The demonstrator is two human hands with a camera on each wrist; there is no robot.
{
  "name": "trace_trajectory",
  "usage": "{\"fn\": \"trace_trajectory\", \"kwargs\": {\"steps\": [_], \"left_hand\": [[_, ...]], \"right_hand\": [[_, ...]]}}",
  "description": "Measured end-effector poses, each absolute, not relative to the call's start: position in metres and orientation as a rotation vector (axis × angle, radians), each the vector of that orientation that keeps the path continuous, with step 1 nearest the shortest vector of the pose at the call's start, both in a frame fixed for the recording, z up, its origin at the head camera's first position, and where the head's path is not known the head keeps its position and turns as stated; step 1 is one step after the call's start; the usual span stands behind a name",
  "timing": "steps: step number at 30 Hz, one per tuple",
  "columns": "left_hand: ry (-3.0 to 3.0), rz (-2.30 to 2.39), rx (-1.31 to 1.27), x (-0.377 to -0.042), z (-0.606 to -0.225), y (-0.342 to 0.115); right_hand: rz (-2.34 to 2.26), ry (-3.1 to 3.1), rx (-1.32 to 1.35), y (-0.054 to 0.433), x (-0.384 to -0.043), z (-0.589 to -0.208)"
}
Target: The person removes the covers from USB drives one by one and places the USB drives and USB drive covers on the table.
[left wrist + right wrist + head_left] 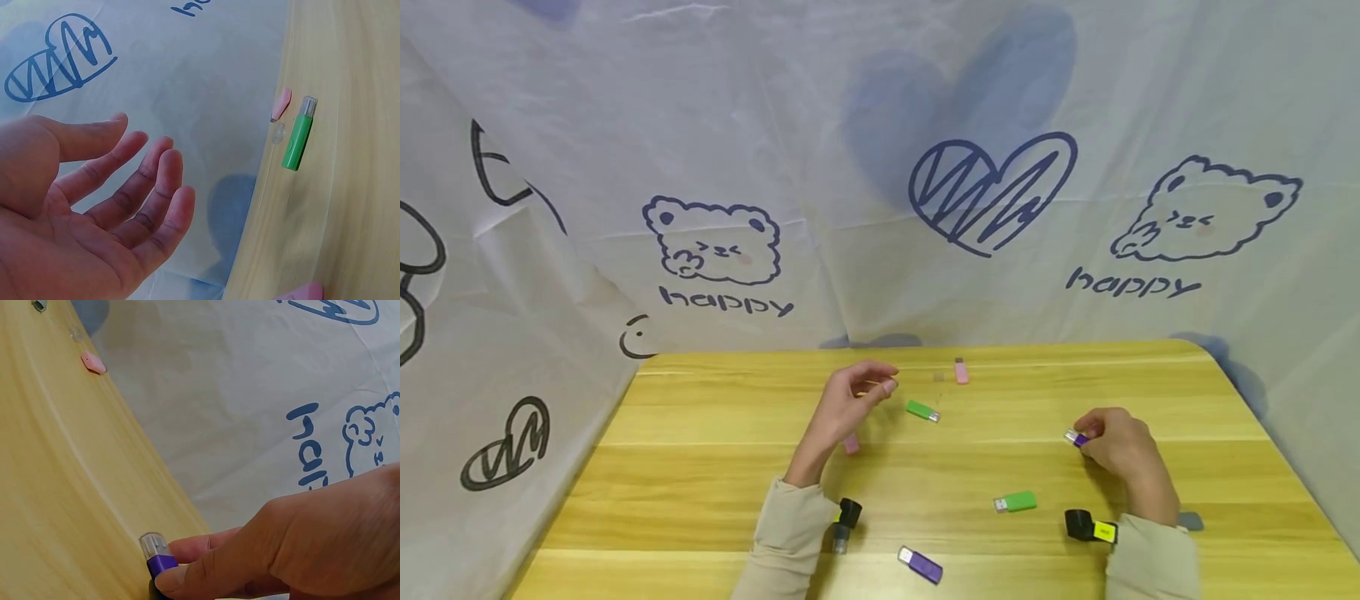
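At the table's right side, my right hand (1122,443) pinches a purple USB stick (161,562) between thumb and finger. Its metal end, under a clear cap, points away from the hand. My left hand (850,402) is held over the table with loosely bent fingers and nothing in them; its palm (94,244) shows in the left wrist view. A green USB stick (919,409) lies just right of its fingertips. Partly hidden under the left wrist is a pink USB stick (851,444). Another pink one (962,372) lies near the back edge, beside a small clear cap (938,377).
Nearer the front lie a second green USB stick (1018,502) and a second purple one (921,566). A grey stick (1191,522) sticks out beside the right sleeve, and another grey piece (841,540) by the left sleeve. A printed cloth (850,275) hangs behind the wooden table (700,467).
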State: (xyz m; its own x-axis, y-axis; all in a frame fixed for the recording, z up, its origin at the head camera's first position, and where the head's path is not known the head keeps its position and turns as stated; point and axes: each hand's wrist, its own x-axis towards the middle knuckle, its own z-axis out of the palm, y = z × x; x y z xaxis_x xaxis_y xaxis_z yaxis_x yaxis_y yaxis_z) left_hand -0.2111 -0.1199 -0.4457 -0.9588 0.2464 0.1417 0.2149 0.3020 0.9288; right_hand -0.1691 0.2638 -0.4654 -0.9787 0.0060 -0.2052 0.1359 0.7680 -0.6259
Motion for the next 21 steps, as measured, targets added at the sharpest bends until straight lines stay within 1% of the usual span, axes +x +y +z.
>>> {"fn": "trace_trajectory", "kwargs": {"steps": [6, 14, 21], "left_hand": [[2.495, 1.800, 0.500, -0.2114, -0.4441, -0.1184], [2.450, 1.845, 0.487, -0.2096, -0.4427, -0.1175], [2.421, 1.861, 0.512, -0.2072, -0.4415, -0.1175]], "right_hand": [[-1.043, 2.736, 0.140, 0.2624, -0.1699, -0.4652], [-1.090, 2.781, 0.104, 0.2633, -0.1698, -0.4694], [-1.157, 2.820, 0.087, 0.2583, -0.1681, -0.4626]]}}
